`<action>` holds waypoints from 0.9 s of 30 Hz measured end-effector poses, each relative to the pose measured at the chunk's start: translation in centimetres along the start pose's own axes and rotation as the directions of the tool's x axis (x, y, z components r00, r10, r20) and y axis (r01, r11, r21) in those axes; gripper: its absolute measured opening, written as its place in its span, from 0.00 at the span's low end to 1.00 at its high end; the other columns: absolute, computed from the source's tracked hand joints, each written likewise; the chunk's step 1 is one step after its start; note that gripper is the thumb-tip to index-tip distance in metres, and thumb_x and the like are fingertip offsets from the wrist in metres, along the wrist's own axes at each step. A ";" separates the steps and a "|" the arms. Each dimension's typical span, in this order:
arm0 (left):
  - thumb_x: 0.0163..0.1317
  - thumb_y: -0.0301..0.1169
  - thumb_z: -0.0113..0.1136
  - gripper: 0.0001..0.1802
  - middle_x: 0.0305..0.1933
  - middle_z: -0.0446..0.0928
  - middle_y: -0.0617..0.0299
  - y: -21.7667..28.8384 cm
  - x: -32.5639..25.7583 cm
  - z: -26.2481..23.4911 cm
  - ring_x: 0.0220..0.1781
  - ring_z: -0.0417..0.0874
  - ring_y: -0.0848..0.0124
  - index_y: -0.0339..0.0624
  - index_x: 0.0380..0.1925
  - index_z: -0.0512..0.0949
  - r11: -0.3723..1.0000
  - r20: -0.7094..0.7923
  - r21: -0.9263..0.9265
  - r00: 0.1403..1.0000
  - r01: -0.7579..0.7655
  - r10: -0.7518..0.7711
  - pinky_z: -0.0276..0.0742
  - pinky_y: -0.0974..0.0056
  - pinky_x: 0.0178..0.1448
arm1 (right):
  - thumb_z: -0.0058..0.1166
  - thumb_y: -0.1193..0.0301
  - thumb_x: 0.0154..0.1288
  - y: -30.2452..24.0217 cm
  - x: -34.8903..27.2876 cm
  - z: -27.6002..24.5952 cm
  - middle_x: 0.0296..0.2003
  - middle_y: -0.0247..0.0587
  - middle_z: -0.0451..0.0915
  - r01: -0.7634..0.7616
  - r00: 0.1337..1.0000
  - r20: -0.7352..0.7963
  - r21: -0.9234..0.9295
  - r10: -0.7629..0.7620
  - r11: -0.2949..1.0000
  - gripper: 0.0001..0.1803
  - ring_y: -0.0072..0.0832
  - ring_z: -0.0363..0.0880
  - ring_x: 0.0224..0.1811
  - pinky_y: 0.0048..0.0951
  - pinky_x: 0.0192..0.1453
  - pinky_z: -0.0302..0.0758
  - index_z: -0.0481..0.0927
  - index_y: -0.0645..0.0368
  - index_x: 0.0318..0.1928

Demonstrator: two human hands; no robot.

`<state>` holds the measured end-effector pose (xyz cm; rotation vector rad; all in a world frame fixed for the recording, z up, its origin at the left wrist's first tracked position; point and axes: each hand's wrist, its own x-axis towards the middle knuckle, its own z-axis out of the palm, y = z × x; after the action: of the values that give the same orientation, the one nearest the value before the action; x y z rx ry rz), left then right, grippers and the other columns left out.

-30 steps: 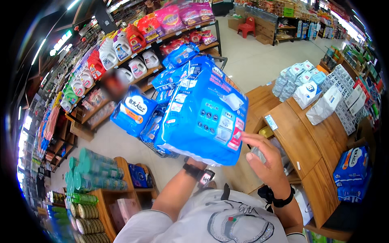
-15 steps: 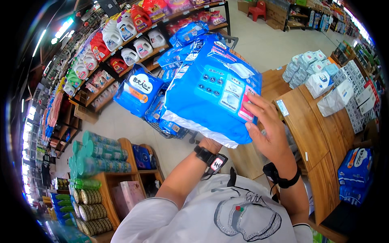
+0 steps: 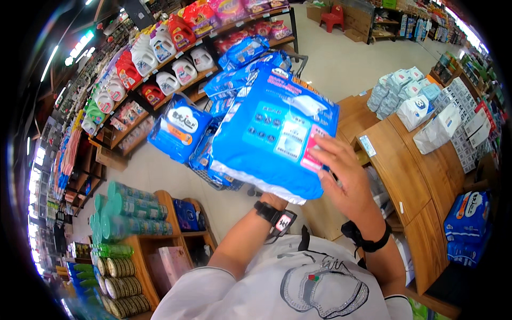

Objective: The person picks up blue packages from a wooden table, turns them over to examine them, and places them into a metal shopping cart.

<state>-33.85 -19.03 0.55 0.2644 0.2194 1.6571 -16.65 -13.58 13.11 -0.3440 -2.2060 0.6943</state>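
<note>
A large blue diaper pack (image 3: 250,144), with white and pink panels on its upper face, lies tilted across my hands. My left hand (image 3: 273,200) reaches beneath its near side and bears it from below; its fingers are hidden under the pack. Over the right edge rests my right hand (image 3: 341,170), fingers bent on the pink panel and thumb at the near corner. Just beyond the pack stands a shopping cart (image 3: 216,180) heaped with similar blue packs. One of these packs (image 3: 181,128) leans out at the cart's left side.
Shelves with detergent bottles (image 3: 165,45) run along the far left. A wooden display table (image 3: 421,186) curves round on my right, with white and grey packs (image 3: 416,109) on it. At my near left, a wooden shelf unit (image 3: 149,250) holds green rolls (image 3: 133,213). Farther off is a red stool (image 3: 333,18).
The blue diaper pack and my right hand have shifted slightly left and down in view. Both hands stay on the pack, and the view itself has moved a little.
</note>
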 end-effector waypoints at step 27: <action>0.80 0.54 0.41 0.36 0.78 0.63 0.54 3.0 -4.3 -2.6 0.76 0.65 0.60 0.45 0.78 0.55 0.990 -0.116 0.116 0.991 0.084 -0.071 0.62 0.53 0.80 | 0.58 0.82 0.59 -3.7 -2.0 -1.4 0.46 0.47 0.86 -0.061 0.997 0.055 0.300 0.047 0.952 0.14 0.43 0.82 0.49 0.39 0.55 0.79 0.83 0.64 0.47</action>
<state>-37.12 -23.60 -1.25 0.2513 0.4099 1.5853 -14.39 -17.01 14.83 -0.2333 -2.0981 1.0639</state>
